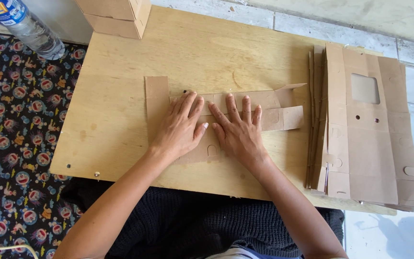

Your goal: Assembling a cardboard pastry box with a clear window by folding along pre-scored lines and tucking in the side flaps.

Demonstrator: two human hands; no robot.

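You've got both palms flat, left hand (180, 128) & right hand (238, 130) side by side, fingers spread, pressing the cardboard blank (269, 109) mid-frame, nothing gripped.

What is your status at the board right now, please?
Both hands flat, left hand and right hand pressing the cardboard blank. Stack of blanks right. Nothing obstructing.

Two bare forearms end in a left hand (180, 128) and a right hand (238, 132), without sleeves, rings, watch or gloves. Short, unpainted fingernails. Dark knitted fabric covers the lap, with a pale blue-edged garment below.
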